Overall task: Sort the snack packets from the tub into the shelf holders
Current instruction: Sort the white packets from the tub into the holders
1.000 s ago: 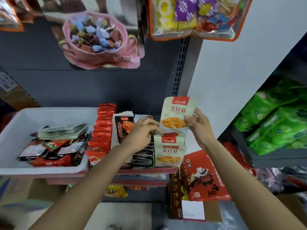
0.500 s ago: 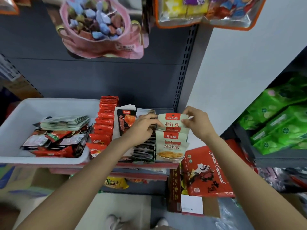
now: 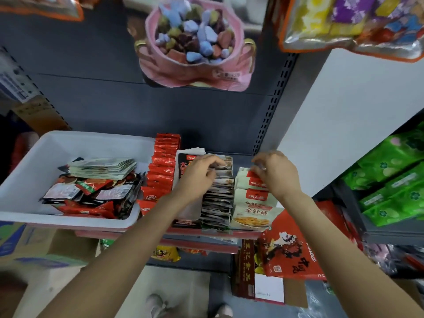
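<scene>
A white tub (image 3: 27,180) on the left of the shelf holds several loose red, black and silver snack packets (image 3: 91,191). To its right stand rows of packets: red ones (image 3: 163,171), dark ones (image 3: 218,200) and cream mushroom packets (image 3: 254,198). My left hand (image 3: 197,177) curls its fingers over the rear tops of the dark row. My right hand (image 3: 277,175) pinches the top of the rearmost cream packet (image 3: 250,177), which sits low in its row. Both sets of fingertips are blurred.
A pink bag of wrapped sweets (image 3: 195,47) and a clear candy bag (image 3: 355,21) hang overhead. Green packets (image 3: 394,180) fill the shelf at right. Red boxes (image 3: 289,249) and cardboard cartons (image 3: 29,244) stand below the shelf edge.
My right hand brought the raised cream packet down and pushed it into the back of the cream row. My left hand stayed on the dark packets. The camera view shifted.
</scene>
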The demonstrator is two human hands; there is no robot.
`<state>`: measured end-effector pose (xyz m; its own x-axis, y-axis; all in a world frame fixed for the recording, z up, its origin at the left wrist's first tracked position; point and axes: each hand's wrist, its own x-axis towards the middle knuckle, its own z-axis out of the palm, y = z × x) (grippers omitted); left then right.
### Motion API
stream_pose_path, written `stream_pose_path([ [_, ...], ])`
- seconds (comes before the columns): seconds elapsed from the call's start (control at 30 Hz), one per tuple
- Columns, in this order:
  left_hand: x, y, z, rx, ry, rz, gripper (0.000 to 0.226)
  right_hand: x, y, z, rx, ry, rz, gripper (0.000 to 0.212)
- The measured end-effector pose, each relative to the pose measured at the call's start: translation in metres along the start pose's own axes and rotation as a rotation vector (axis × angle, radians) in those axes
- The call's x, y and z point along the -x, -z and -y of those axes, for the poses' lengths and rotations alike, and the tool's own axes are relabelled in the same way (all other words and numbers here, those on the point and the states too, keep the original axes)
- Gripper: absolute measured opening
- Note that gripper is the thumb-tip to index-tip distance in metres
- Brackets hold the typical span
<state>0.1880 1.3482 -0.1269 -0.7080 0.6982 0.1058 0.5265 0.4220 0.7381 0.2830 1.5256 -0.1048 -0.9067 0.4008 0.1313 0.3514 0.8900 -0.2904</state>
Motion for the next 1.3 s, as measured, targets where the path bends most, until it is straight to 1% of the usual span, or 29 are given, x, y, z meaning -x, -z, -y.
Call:
stream_pose_path([
  [0.07, 0.006, 0.021, 0.013, 0.018, 0.026, -0.112, 0.028, -0.008, -0.007, 0.03, -0.16, 0.059, 0.011, 0.017],
  [0.17, 0.021, 0.057, 0.044, 0.038, 0.088, -0.267, 0.022, -0.021, -0.026, 0.086, -0.387, 0.098, 0.124, 0.016],
  [0.23, 0.031, 0.083, 0.069, 0.03, 0.169, -0.325, 0.019, -0.028, -0.043, 0.126, -0.458, 0.12, 0.194, 0.015],
  [0.33, 0.042, 0.121, 0.117, 0.005, 0.293, -0.356, 0.016, -0.04, -0.074, 0.184, -0.506, 0.152, 0.249, 0.017],
  [0.43, 0.052, 0.156, 0.169, -0.025, 0.397, -0.293, 0.018, -0.054, -0.105, 0.238, -0.474, 0.18, 0.291, 0.028],
  [0.5, 0.058, 0.175, 0.201, -0.089, 0.462, -0.228, 0.028, -0.061, -0.124, 0.269, -0.44, 0.17, 0.335, 0.036],
  [0.6, 0.063, 0.198, 0.244, -0.243, 0.51, -0.062, 0.044, -0.073, -0.152, 0.307, -0.395, 0.109, 0.437, 0.056],
  [0.67, 0.063, 0.208, 0.267, -0.256, 0.567, 0.026, 0.049, -0.08, -0.168, 0.324, -0.367, 0.089, 0.504, 0.068],
  [0.73, 0.064, 0.215, 0.279, -0.24, 0.577, 0.071, 0.041, -0.087, -0.182, 0.334, -0.32, 0.077, 0.568, 0.073],
  [0.8, 0.064, 0.217, 0.29, -0.274, 0.53, 0.094, 0.029, -0.092, -0.195, 0.338, -0.249, 0.063, 0.621, 0.072],
  [0.83, 0.063, 0.217, 0.294, -0.283, 0.516, 0.09, 0.03, -0.093, -0.203, 0.339, -0.208, 0.058, 0.624, 0.067],
  [0.9, 0.063, 0.218, 0.299, -0.286, 0.533, 0.053, 0.04, -0.092, -0.213, 0.34, -0.113, 0.083, 0.546, 0.049],
  [0.93, 0.064, 0.218, 0.297, -0.255, 0.567, 0.022, 0.048, -0.089, -0.214, 0.342, -0.08, 0.099, 0.485, 0.04],
  [1.0, 0.067, 0.218, 0.294, -0.132, 0.632, -0.058, 0.059, -0.084, -0.211, 0.344, -0.095, 0.097, 0.4, 0.033],
  [1.07, 0.069, 0.216, 0.288, 0.04, 0.681, -0.159, 0.066, -0.079, -0.203, 0.34, -0.176, 0.082, 0.351, 0.027],
  [1.17, 0.07, 0.213, 0.278, 0.263, 0.68, -0.338, 0.081, -0.073, -0.189, 0.327, -0.336, 0.076, 0.228, 0.023],
  [1.23, 0.068, 0.208, 0.264, 0.367, 0.656, -0.372, 0.091, -0.071, -0.175, 0.316, -0.5, 0.043, 0.145, 0.02],
  [1.3, 0.065, 0.202, 0.249, 0.48, 0.618, -0.365, 0.093, -0.068, -0.156, 0.306, -0.701, -0.041, 0.116, 0.018],
])
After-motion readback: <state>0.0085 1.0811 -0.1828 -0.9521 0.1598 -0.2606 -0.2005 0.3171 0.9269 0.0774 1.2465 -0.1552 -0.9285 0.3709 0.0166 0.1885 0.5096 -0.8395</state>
